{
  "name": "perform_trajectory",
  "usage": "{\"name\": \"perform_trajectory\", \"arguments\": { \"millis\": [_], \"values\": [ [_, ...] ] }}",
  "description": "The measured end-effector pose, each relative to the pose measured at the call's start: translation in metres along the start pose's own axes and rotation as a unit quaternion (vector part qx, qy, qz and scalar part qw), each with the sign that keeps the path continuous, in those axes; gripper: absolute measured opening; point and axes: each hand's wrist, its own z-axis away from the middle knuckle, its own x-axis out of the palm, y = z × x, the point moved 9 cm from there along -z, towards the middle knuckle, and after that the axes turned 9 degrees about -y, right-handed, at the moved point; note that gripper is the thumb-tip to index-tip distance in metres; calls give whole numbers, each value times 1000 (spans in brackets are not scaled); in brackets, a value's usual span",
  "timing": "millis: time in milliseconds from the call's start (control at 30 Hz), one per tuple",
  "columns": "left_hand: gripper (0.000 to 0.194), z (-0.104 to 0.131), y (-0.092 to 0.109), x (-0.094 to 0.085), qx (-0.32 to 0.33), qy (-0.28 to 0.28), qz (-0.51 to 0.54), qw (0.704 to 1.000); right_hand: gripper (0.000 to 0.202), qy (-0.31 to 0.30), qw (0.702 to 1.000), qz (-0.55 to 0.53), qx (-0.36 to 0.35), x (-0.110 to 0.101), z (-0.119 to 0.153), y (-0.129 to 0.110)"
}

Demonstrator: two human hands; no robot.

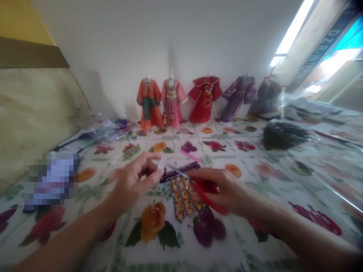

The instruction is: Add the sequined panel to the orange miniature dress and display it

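My right hand [224, 185] is closed around the red handles of a pair of scissors [208, 194]. Their slim metal blades point left, toward my left hand [138, 175]. Between the thumb and fingers of that left hand is a small white strip [161, 165], just left of the blade tips; its kind is unclear. Beneath the scissors lies a doll-sized garment piece with a dark purple band [181, 172] and yellow-and-red patterned panels [181, 194] hanging from it. My right hand partly covers the panels. A thin pink strip [190, 155] lies just beyond.
Several small doll robes, among them a red dress [205, 100], stand along the wall. A dark bundle in clear plastic [286, 134] lies at right. Clear plastic packets [109, 128] and a blurred-out phone-like object [52, 183] are at left. A fruit-and-flower-printed cloth [96, 249] covers the table.
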Motion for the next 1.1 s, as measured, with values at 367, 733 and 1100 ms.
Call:
{"name": "perform_trajectory", "arguments": {
  "millis": [367, 733, 1100],
  "values": [
    [28, 0, 0, 7, -1, -28, -13, 1000, 42, -23, 999, -16, -21, 10, -2, 5],
    [26, -1, 2, 9, -16, -38, -21, 999, 43, -38, 999, -21, -8, 12, -3, 7],
    [27, -2, -5, 9, -16, -58, 2, 998, 44, -51, 998, -28, -10, 12, -1, 5]
  ]
}}
